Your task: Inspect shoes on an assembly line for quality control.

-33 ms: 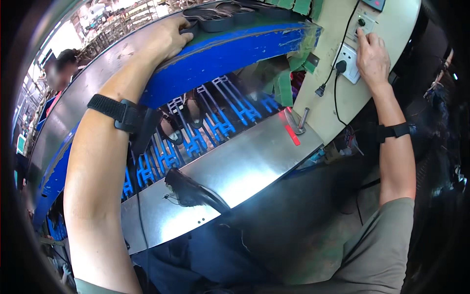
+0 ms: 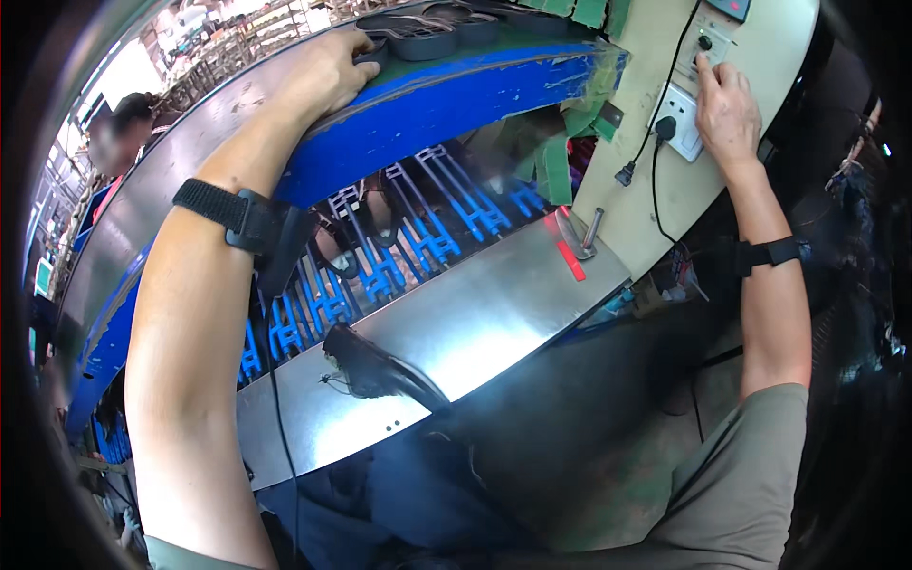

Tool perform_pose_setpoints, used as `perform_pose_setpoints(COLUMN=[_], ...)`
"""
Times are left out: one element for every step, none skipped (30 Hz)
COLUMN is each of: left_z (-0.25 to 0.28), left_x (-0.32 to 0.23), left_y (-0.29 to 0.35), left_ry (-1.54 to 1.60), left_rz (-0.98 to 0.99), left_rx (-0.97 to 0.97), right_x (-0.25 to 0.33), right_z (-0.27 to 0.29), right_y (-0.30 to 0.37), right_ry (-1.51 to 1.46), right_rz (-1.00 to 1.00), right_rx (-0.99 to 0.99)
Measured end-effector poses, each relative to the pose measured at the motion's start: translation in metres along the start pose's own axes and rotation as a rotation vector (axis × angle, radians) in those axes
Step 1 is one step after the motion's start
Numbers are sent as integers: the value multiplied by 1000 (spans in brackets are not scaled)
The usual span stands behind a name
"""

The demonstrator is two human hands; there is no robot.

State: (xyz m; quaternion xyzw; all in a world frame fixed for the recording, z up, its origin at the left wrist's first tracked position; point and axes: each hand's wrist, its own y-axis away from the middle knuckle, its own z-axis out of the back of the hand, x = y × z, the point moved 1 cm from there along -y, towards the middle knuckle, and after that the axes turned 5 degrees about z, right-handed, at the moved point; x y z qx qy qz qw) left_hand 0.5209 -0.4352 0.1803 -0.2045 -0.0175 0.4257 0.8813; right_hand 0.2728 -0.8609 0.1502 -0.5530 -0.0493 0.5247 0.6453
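Observation:
At the far left-centre, my left hand (image 2: 334, 71) lies at the edge of a blue-sided conveyor (image 2: 456, 81). Its thumb and finger close around the near end of a dark grey, rounded, tray-like piece (image 2: 376, 59). Similar dark pieces (image 2: 423, 47) stand beside it, with thin strap-like parts on top. My right hand (image 2: 730, 116) is raised to a cream panel (image 2: 632, 185) at the right. One finger reaches a black knob (image 2: 704, 44), the others curl in; its thumb is hidden. Black straps circle both forearms.
Below the knob sits a white socket (image 2: 682, 122) with a black plug (image 2: 664, 128); another plug (image 2: 624, 174) dangles. A metal ledge (image 2: 475, 332) carries a hammer-like tool (image 2: 591, 233), red strip (image 2: 571, 261) and dark shoe upper (image 2: 375, 366). Blue rollers (image 2: 446, 199) lie beneath the conveyor. A person (image 2: 123, 133) stands far left.
The whole view has shifted slightly. Both hands keep their places at the tray-like piece and the knob.

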Motion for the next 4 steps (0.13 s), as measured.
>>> perform_pose_setpoints(left_z=[5,13,23,36], left_x=[-5,-8,-11,-18], left_y=[2,6,10,15], left_ry=[-69,-79,-422,-760], left_rz=[-40,-33,-114,-198], left_rx=[-6,-9,11,32], right_x=[0,1,2,2], right_z=[-2,-3,-4,-2], right_y=[-1,-2,-3,-5], right_ry=[-10,39,88,144], right_rz=[-2,24,48,73], right_rx=[-8,26,59,95])
